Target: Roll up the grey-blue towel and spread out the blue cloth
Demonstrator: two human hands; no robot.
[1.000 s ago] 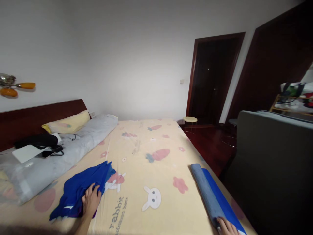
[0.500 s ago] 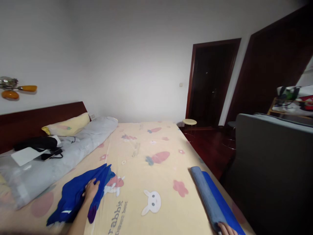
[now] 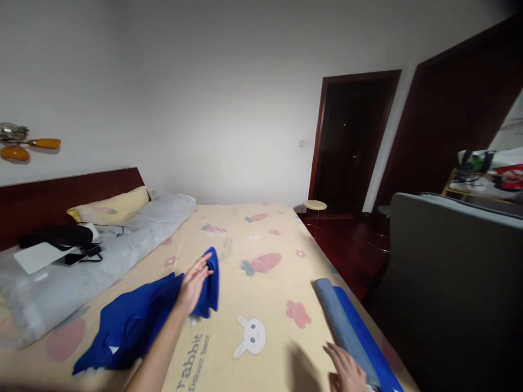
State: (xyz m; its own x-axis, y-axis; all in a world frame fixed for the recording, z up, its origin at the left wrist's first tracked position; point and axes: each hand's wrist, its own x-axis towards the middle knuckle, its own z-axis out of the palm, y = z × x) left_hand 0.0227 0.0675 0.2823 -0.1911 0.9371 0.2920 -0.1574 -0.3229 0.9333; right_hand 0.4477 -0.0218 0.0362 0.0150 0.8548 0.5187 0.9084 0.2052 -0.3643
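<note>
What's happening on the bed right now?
A person stands at a bed with a cartoon-print sheet. Their left hand lifts one end of a dark blue garment off the sheet, fingers mostly extended with the cloth draped over them; the rest lies crumpled on the bed. Their right hand is open, next to a rolled grey-blue cloth on a blue piece near the bed's right edge. A grey bolster lies along the left.

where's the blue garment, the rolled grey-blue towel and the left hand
blue garment (image 3: 134, 321), head view, on the crumpled middle of the cloth
rolled grey-blue towel (image 3: 337, 310), head view, on the roll's upper side
left hand (image 3: 194, 283), head view, on the back of the hand
</note>
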